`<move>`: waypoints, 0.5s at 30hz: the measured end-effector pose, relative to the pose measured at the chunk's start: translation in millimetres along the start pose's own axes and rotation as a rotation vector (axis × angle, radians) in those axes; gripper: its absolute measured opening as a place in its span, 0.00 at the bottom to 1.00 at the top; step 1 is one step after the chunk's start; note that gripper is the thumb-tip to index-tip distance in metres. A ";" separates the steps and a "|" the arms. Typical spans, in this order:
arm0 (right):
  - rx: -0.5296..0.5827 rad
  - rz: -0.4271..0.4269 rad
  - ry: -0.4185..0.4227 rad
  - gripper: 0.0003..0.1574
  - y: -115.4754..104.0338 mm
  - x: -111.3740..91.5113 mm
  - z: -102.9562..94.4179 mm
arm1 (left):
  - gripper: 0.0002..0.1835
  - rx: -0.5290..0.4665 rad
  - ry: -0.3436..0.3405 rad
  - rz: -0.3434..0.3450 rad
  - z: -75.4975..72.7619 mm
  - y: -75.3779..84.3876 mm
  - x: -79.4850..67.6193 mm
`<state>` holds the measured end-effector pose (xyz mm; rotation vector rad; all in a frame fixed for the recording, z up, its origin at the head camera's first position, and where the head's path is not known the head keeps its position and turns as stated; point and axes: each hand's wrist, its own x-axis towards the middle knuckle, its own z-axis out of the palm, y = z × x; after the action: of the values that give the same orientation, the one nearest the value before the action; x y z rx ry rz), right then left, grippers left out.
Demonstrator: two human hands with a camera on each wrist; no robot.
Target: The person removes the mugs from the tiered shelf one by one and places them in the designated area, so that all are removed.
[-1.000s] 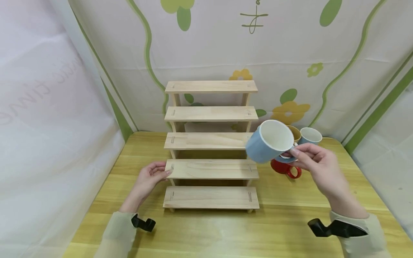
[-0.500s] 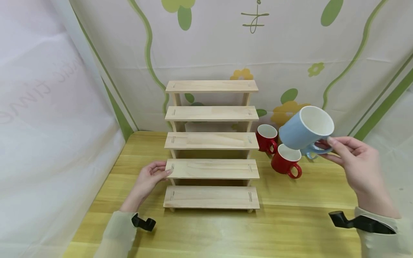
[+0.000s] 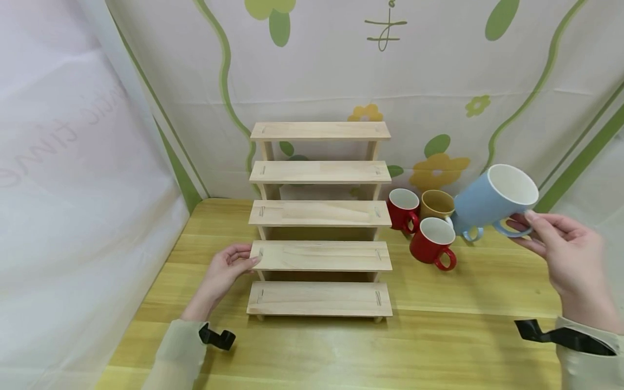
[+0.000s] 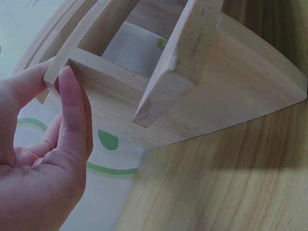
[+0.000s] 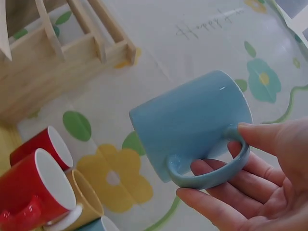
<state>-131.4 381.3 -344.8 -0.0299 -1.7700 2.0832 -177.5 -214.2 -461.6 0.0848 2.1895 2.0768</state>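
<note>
My right hand (image 3: pixel 570 249) holds a light blue mug (image 3: pixel 487 197) by its handle, tilted and raised above the table at the right. In the right wrist view the thumb and fingers pinch the mug's handle (image 5: pixel 211 175). My left hand (image 3: pixel 226 276) grips the left end of the second-lowest step of a pale wooden five-step rack (image 3: pixel 319 254). The left wrist view has the thumb above and fingers below that step's end (image 4: pixel 65 62). Behind the held mug, another blue mug (image 3: pixel 472 232) is mostly hidden.
Two red mugs (image 3: pixel 431 244) and a yellow mug (image 3: pixel 435 202) stand upright close together right of the rack. The wood-grain table (image 3: pixel 312 352) ends at a white cloth backdrop (image 3: pixel 312 70) with flower prints. A cloth wall (image 3: pixel 73 189) rises on the left.
My right hand has carried the blue mug rightward from beside the rack, uncovering the red and yellow mugs. The left hand and rack have stayed in place.
</note>
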 end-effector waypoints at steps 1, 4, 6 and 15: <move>-0.007 0.008 0.007 0.11 1.4 0.4 -2.8 | 0.24 -0.001 -0.001 0.000 0.1 0.1 -0.1; -0.016 0.035 0.027 0.11 7.4 1.4 -10.7 | 0.24 -0.001 -0.001 0.001 0.1 0.3 -0.4; -0.024 0.055 0.036 0.11 12.9 1.9 -16.0 | 0.24 -0.001 0.000 -0.002 0.2 0.2 -0.2; -0.057 0.189 0.071 0.10 41.5 -0.3 -36.9 | 0.24 -0.004 -0.001 -0.006 0.3 0.1 0.5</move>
<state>-133.0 411.3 -391.6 -0.2944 -1.8452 2.1302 -177.9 -213.8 -461.6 0.0791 2.1831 2.0774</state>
